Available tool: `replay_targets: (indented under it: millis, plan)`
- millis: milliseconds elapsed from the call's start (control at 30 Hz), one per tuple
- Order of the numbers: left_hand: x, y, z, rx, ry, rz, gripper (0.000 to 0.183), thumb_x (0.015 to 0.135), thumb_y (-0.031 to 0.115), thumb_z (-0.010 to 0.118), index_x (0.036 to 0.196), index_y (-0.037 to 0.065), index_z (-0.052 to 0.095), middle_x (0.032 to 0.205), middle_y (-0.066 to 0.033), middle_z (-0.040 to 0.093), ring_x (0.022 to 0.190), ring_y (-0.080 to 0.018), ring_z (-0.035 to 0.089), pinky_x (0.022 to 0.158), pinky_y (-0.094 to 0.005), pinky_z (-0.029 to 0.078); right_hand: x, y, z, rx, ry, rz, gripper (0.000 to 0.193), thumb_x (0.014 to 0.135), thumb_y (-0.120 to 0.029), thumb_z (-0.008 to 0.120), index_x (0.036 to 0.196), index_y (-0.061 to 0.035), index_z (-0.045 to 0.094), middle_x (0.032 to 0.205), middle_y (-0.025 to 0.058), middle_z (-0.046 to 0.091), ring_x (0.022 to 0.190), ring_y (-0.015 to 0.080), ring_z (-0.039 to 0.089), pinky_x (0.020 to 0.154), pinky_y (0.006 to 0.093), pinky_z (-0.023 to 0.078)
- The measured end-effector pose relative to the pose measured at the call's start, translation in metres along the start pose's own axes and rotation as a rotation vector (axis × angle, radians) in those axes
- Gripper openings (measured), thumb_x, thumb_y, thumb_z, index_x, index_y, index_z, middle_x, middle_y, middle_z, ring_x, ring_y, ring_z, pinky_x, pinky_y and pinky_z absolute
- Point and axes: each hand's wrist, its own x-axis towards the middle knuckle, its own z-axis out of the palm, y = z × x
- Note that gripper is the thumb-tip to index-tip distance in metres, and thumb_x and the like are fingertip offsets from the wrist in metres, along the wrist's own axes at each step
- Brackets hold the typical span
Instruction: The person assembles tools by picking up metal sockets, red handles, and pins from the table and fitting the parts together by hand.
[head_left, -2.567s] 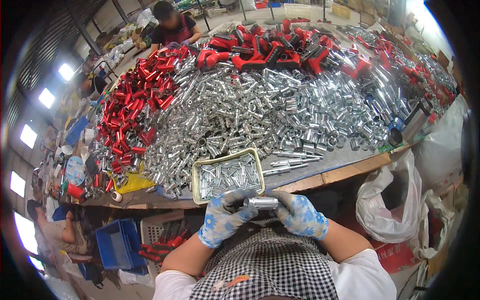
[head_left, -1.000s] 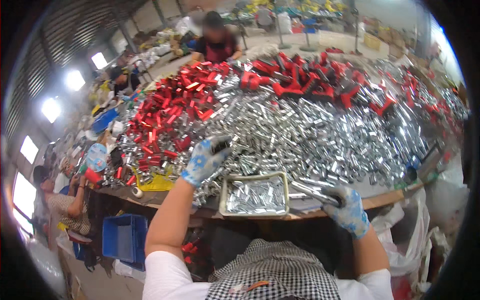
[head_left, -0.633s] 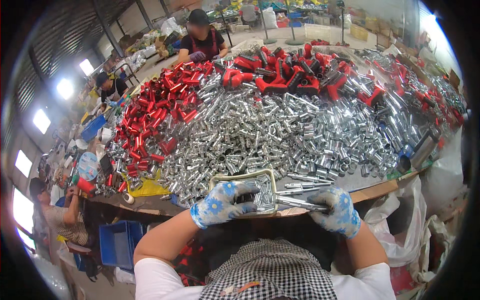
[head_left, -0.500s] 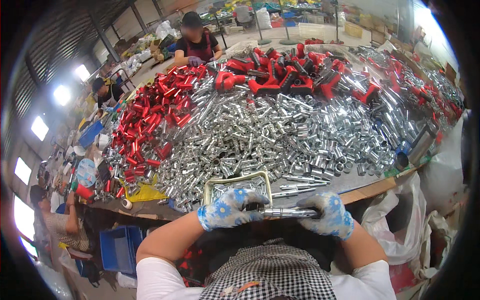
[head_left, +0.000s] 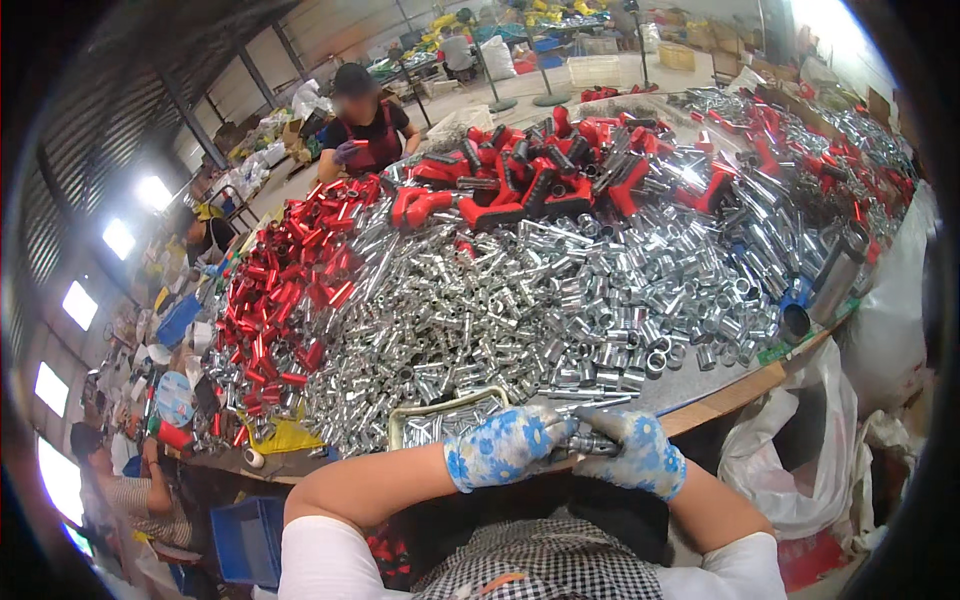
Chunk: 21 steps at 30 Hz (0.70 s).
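Observation:
Both my hands wear white gloves with blue flowers and meet at the table's front edge. My left hand (head_left: 510, 447) and my right hand (head_left: 632, 452) are closed around a shiny metal tube-shaped part (head_left: 590, 442), most of it hidden by the fingers. Just beyond my left hand sits a cream-coloured tray (head_left: 397, 428) with small silvery pieces in it. Past the tray lies a large heap of chrome metal parts (head_left: 470, 320). A few slim metal rods (head_left: 590, 394) lie beside the tray, close to my right hand.
Red metal tubes (head_left: 275, 290) are heaped at the left, red-and-black handle-shaped parts (head_left: 510, 185) at the back. A blue crate (head_left: 245, 540) stands below the table at left; white plastic bags (head_left: 790, 460) hang at right. A co-worker (head_left: 365, 130) works across the table.
My hands have come closer together and now cover most of the metal part, which showed lengthwise between them before. The view has shifted slightly. The co-worker across has raised a hand.

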Motion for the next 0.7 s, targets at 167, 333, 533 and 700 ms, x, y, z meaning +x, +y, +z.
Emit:
replay_targets:
  millis: [167, 333, 533, 700]
  plan:
    - [0.033, -0.032, -0.023, -0.048, -0.169, -0.030, 0.056, 0.079, 0.021, 0.078, 0.124, -0.001, 0.056, 0.095, -0.0170, 0.063, 0.089, -0.0350, 0.063, 0.075, -0.0436, 0.052, -0.003, 0.041, 0.004, 0.225, 0.077, 0.082, 0.049, 0.071, -0.016, 0.081, 0.113, 0.0017, 0.067, 0.091, 0.0170, 0.071, 0.085, 0.0238, 0.071, 0.073, 0.0350, 0.055]
    - [0.097, -0.154, -0.070, 0.198, 0.057, -0.345, 0.062, 0.086, 0.039, 0.068, 0.134, 0.003, 0.053, 0.125, -0.0204, 0.061, 0.114, -0.0413, 0.058, 0.100, -0.0451, 0.045, -0.008, 0.078, 0.008, 0.524, 0.309, 0.351, 0.036, 0.078, -0.005, 0.070, 0.113, 0.0059, 0.065, 0.085, 0.0120, 0.070, 0.076, 0.0130, 0.068, 0.065, 0.0282, 0.056]
    - [0.135, -0.292, -0.130, 0.751, 0.096, -0.876, 0.065, 0.085, 0.047, 0.065, 0.134, 0.005, 0.053, 0.128, -0.0179, 0.058, 0.122, -0.0338, 0.054, 0.103, -0.0470, 0.042, -0.011, 0.086, 0.011, 0.442, 0.233, 0.317, 0.034, 0.081, -0.003, 0.069, 0.113, 0.0074, 0.062, 0.095, 0.0134, 0.069, 0.081, 0.0166, 0.069, 0.068, 0.0304, 0.058]
    - [0.146, -0.346, -0.134, 0.695, 0.010, -1.050, 0.077, 0.082, 0.046, 0.069, 0.144, 0.012, 0.041, 0.137, -0.0177, 0.050, 0.127, -0.0355, 0.051, 0.104, -0.0497, 0.042, -0.001, 0.080, 0.004, 0.264, 0.174, 0.335, 0.036, 0.076, -0.015, 0.074, 0.108, -0.0004, 0.070, 0.072, 0.0053, 0.067, 0.065, 0.0116, 0.065, 0.060, 0.0277, 0.050]
